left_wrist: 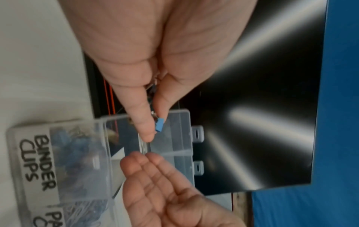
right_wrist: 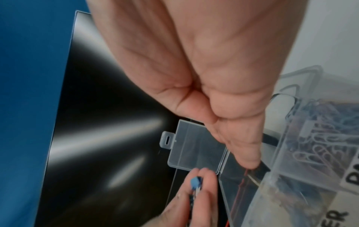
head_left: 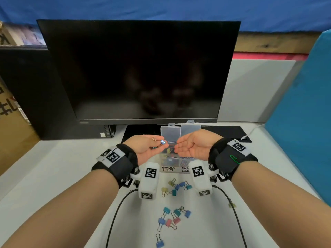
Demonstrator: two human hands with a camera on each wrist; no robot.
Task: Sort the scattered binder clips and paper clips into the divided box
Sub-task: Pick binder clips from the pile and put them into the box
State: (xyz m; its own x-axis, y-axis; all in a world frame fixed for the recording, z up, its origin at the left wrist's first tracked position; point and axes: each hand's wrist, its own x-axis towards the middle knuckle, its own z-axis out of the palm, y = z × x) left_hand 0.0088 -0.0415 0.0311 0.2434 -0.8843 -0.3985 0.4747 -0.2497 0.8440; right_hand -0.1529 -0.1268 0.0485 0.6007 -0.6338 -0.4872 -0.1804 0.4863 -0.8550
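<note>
My left hand [head_left: 162, 143] is palm up over the back of the clear divided box [head_left: 169, 169] and pinches a blue binder clip [head_left: 163, 141] between thumb and fingertips [left_wrist: 149, 132]. The clip [left_wrist: 159, 124] hangs over the open lid. A gold wire piece [head_left: 154, 139] lies in that palm. Beside it my right hand [head_left: 179, 147] is open, palm up, with nothing in it. The box holds binder clips in the compartment labelled BINDER CLIPS and paper clips [right_wrist: 318, 147] in the other. Several coloured binder clips [head_left: 172, 217] lie on the white table near me.
A dark monitor [head_left: 139, 68] stands right behind the box, its two lids [head_left: 170, 133] leaning open toward it. A green paper clip [head_left: 235, 159] sticks to my right wrist strap. One more clip [head_left: 232, 204] lies by the right cable. A blue panel [head_left: 304, 122] walls the right side.
</note>
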